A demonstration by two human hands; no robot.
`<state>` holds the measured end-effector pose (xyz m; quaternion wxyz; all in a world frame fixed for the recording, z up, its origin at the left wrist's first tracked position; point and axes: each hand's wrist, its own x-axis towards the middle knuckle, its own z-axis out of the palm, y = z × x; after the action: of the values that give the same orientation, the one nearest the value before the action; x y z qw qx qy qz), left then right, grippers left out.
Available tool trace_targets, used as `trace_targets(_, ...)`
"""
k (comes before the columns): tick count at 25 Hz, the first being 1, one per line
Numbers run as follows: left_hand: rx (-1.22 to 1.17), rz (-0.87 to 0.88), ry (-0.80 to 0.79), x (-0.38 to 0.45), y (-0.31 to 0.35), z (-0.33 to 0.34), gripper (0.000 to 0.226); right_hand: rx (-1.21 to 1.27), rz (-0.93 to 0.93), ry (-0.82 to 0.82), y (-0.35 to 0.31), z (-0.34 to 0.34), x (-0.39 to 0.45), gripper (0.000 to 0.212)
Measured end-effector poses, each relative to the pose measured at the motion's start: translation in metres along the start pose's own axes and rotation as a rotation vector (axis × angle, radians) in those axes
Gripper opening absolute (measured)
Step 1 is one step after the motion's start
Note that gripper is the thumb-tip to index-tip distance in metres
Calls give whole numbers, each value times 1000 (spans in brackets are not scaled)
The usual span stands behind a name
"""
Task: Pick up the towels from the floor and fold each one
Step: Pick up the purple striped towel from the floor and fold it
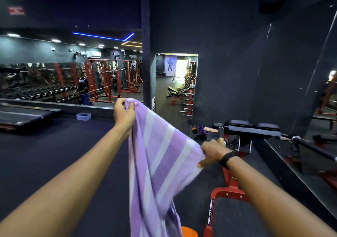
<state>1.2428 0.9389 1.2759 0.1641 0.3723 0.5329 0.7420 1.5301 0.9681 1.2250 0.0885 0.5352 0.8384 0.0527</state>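
Holding a purple-and-white striped towel (pixel 158 156) up off the floor, the person has it stretched between both hands at about chest height, arms out in front. The left hand (pixel 124 114) is raised higher and pinches one top corner between thumb and curled fingers; the right hand (pixel 212 152), lower and to the side, has its fingers closed around the other end of the top edge. The cloth slopes down from left to right and the rest hangs loose below, twisting a little near the bottom, where it passes in front of something orange (pixel 189 232) that I can't make out properly at the frame's edge. To fold it well, I'd say the two corners want bringing level first, with the top edge pulled taut so the hanging part drops straight and the twist falls out; then the corners can meet cleanly. There is plenty of open dark floor (pixel 54 154) on the left for swinging the cloth or laying it flat. The right is tighter: a red-framed gym machine (pixel 235 187) with black pads stands just beside the right hand, and its bar (pixel 313 148) juts out close by, so the loose tail could catch there. A mirror wall (pixel 54 79) and a small plastic tub (pixel 83 116) sit well off.
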Motion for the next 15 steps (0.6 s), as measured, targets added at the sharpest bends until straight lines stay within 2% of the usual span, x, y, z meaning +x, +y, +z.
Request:
trace_targets(4,77,-56,91,6,-22,-22,5,63,27,254,19,-12,4,40)
trace_targets(7,125,-48,97,9,-27,-26,4,-60,22,311,23,-18,6,31)
trace_targets(8,138,-43,102,9,-25,-28,4,42,6,349,27,-20,8,26)
trace_targets(9,154,-28,105,10,-25,-32,5,248,-29,424,30,-20,9,23)
trace_targets(11,256,65,108,12,-23,-42,13,661,-94,613,35,-20,9,31)
trace_targets(13,422,166,85,13,-18,-50,17,797,-73,788,34,-24,9,33)
trace_targets(15,464,156,71,14,-15,-47,14,854,-42,914,27,-33,6,29)
